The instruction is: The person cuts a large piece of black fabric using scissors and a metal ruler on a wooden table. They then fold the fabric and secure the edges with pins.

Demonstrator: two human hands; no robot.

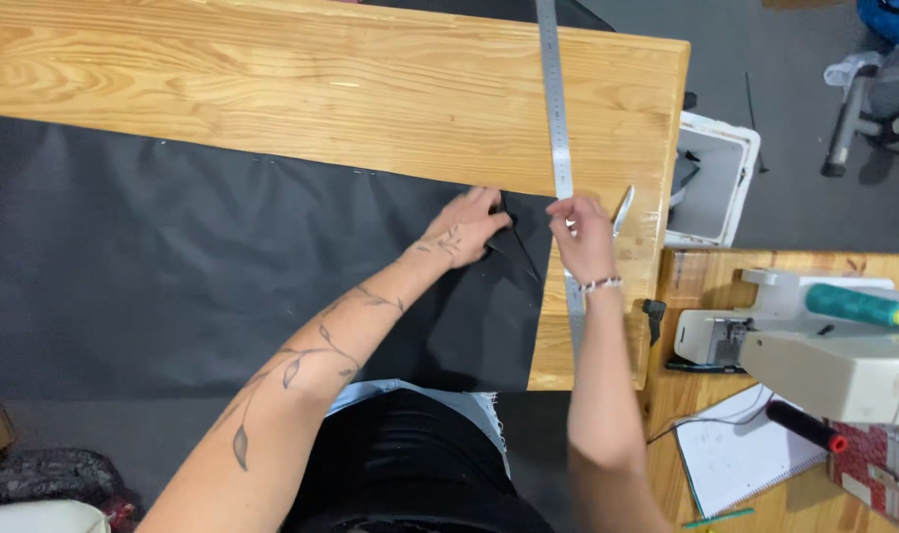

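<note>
We have a sheet of black fabric spread across the wooden table, its right edge ending short of the table's right side, where a long steel ruler runs away from us across the wood.

To do this well, we judge that the cloth must lie flat and taut at the corner, and the ruler must stay pinned without sliding, its edge parallel to the fabric's cut edge; pressure is best kept straight down, not sideways.

Our left hand reaches forward with the forearm stretched diagonally over the fabric, palm down near the cloth's upper right corner. Its fingers look bent together onto a small raised fold of the black material; whether they pinch it or merely press it, we cannot tell. Our right hand comes straight up along the table's right part, wrist bent down, fingers curled close together and resting on the ruler, holding it down. Just beside that hand lies a pale slim tool, untouched. A white sewing machine with a teal thread spool stands on the side table to our right.
</note>
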